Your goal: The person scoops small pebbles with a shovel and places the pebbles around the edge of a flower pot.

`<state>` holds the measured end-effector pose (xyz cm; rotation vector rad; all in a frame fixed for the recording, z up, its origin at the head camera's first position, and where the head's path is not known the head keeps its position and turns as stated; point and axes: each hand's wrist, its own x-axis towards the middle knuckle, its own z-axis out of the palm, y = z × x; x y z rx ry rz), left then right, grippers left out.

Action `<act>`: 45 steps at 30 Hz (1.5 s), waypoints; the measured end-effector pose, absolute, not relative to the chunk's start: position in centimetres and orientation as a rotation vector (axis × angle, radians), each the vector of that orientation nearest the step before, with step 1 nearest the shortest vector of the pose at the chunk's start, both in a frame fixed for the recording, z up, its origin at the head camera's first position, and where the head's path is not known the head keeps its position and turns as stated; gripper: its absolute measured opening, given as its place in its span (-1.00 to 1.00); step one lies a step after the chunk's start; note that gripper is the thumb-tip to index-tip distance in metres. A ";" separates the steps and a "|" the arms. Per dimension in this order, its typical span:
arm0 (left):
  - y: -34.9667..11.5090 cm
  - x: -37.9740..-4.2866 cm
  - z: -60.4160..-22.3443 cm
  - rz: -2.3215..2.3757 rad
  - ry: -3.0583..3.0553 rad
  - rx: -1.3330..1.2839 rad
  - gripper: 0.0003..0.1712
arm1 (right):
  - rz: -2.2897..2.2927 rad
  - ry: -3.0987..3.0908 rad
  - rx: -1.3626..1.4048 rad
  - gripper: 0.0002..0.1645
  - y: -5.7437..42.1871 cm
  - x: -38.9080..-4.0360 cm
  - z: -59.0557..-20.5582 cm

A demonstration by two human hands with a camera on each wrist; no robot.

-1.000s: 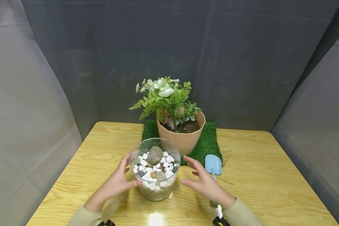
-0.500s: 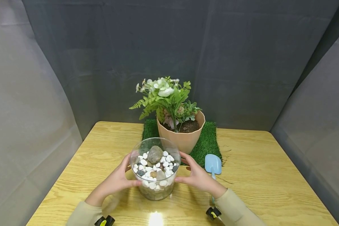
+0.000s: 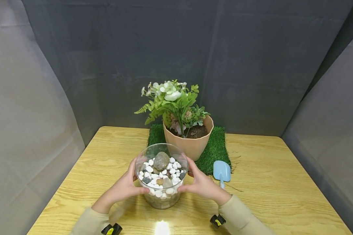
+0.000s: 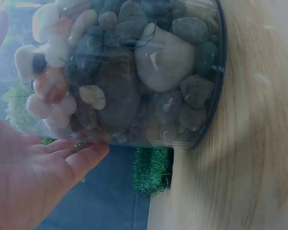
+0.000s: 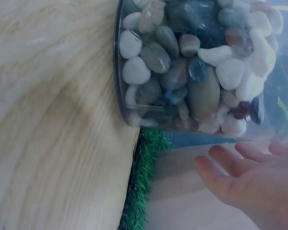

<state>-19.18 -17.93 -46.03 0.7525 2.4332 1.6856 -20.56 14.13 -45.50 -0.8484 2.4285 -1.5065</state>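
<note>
Glass jar (image 3: 161, 204) stands upright on the bench (image 3: 267, 182), in front of the pot, its base flat on the wood in both wrist views; same spot as a second ago. Stones fill the lower part: white pebbles (image 3: 149, 169) on top, one big grey stone (image 3: 161, 161) toward the back, darker ones packed below. What's changed: the right grip (image 3: 201, 184) has come in from well apart and now wraps the jar's right side, thumb at the front, fingers round toward the back. Left grip (image 3: 124, 186) was already there and stays curled round the left side, thumb forward. So the jar is now held from both sides, which I'd read as a two-handed hold just completed; no lift visible. How hard either one squeezes, can't tell. Farther out: peach pot (image 3: 191, 148) just behind the jar, on a green mat (image 3: 220, 150), with soil, leaves and white flowers (image 3: 173, 95). Blue scoop (image 3: 222, 170) lies at the mat's near right corner, the lower end of its handle hidden by the right arm. Dark cloth (image 3: 238, 65) hangs behind it all.
</note>
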 end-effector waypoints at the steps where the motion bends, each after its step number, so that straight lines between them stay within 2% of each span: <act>1: -17.9 -19.2 -46.1 1.688 2.435 0.747 0.43 | -1.521 2.412 -0.840 0.43 14.0 -20.6 -45.6; 45: -17.7 -19.2 -46.2 1.743 2.452 0.751 0.47 | -1.743 2.203 -0.808 0.42 13.5 -20.3 -46.1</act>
